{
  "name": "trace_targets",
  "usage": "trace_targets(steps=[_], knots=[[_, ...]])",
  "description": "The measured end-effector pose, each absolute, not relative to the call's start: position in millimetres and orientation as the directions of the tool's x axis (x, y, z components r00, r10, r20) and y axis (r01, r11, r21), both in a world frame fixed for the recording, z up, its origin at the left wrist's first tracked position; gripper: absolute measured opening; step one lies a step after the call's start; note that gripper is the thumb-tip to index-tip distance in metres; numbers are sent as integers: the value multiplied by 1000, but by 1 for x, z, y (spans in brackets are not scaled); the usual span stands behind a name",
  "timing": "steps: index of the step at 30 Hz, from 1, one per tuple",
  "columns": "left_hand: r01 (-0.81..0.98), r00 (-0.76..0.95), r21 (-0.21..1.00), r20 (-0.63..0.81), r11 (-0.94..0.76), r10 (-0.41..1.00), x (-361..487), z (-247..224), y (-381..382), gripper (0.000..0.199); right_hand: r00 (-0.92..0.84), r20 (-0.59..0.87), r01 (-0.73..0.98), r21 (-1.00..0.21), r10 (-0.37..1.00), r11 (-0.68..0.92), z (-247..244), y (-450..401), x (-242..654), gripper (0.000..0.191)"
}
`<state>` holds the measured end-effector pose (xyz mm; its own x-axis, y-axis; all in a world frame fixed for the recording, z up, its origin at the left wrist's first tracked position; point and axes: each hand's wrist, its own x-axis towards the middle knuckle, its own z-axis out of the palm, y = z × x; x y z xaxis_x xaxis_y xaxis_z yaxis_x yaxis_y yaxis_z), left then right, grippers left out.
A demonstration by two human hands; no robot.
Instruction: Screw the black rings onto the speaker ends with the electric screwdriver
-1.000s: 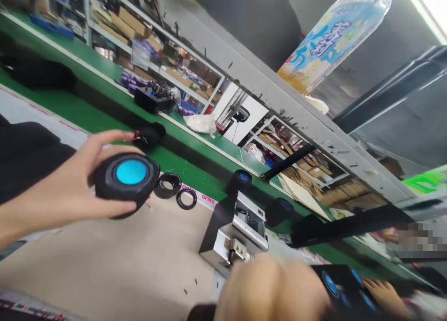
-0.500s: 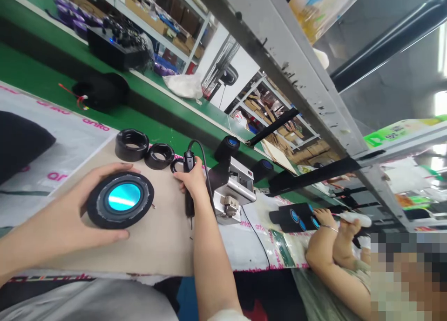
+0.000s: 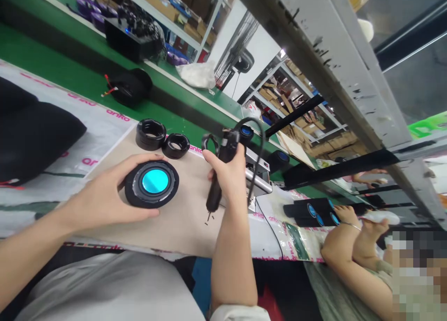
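Note:
My left hand point(image 3: 104, 197) curls around a black cylindrical speaker point(image 3: 130, 190), its shiny turquoise disc facing up. The thumb and fingers grip its opposite sides over a beige board. To the right, my right hand point(image 3: 228, 170) is closed around a black electric screwdriver point(image 3: 213, 193), which tilts with its thin bit pointing down above the board. A cable loops from the tool's upper end. Beside that hand's thumb is a thin black ring point(image 3: 210, 144); whether it belongs to the tool I cannot tell. Small dark bits, perhaps screws, show near the screwdriver's tip.
Two black rings point(image 3: 151, 135) stand behind the speaker. A silver machine point(image 3: 258, 172) is partly behind my right hand. Black fabric point(image 3: 42, 135) lies at left. To the right, a co-worker's hands point(image 3: 345, 216) are by several black speakers point(image 3: 296, 211). A metal beam crosses overhead.
My right hand has lifted the screwdriver and swung it to a tilt, so its bit now shows clearly. The view has shifted; my left hand keeps its grip on the speaker.

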<state>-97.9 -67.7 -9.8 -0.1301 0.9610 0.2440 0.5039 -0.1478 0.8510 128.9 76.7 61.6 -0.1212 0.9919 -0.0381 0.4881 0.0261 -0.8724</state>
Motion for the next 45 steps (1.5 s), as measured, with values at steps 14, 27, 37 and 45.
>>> trace_targets(steps=[14, 27, 37, 45], knots=[[257, 123, 892, 351, -371, 928, -74, -16, -35, 85, -350, 288, 472, -767, 891, 434, 63, -34, 133, 76], [300, 84, 898, 313, -323, 946, -74, -11, -34, 91, -621, 117, 336, -853, 775, 399, 75, 17, 166, 89], [227, 145, 898, 352, -377, 925, -79, -13, -30, 102, -562, 131, 254, -912, 817, 321, 70, 17, 159, 89], [240, 140, 913, 305, -331, 942, -76, -6, -34, 99, -611, 65, 383, -848, 789, 366, 73, 19, 158, 81]])
